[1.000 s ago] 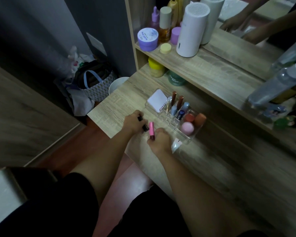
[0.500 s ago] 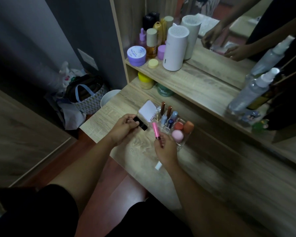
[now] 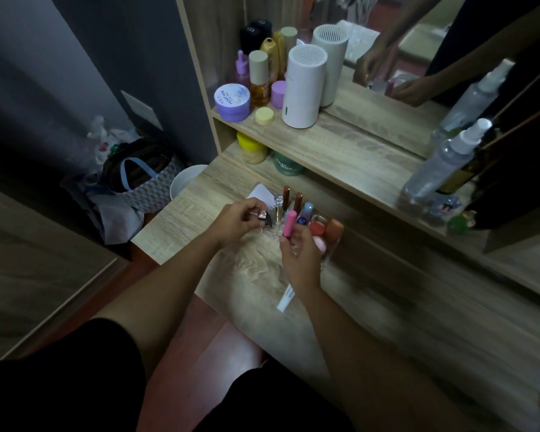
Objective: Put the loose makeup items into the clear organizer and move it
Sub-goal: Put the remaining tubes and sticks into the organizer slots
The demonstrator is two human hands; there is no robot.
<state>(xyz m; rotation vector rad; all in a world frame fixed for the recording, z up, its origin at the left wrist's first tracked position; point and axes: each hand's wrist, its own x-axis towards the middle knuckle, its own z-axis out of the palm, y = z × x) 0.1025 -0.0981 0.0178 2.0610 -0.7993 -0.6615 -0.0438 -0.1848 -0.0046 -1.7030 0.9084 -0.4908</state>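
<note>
A clear organizer [image 3: 332,255] sits on the wooden desk [image 3: 250,275], holding several upright tubes, an orange cap, a pink round item and a white card. My right hand [image 3: 300,257] holds a pink tube [image 3: 289,223] upright at the organizer's front row. My left hand [image 3: 236,221] grips a small black item with a pinkish top [image 3: 265,218], just left of the organizer. A white tube [image 3: 286,299] lies on the desk beneath my right wrist.
A shelf [image 3: 340,145] above carries a purple jar [image 3: 232,102], bottles and a white cylinder [image 3: 304,87]. A spray bottle [image 3: 443,159] stands to the right. A mirror [image 3: 418,57] reflects the hands. Bags [image 3: 138,179] and a white bin [image 3: 186,179] sit on the floor, left.
Both hands rose from the desk toward the organizer. The pink tube now stands upright at its front row, and the black item has moved up close to its left side.
</note>
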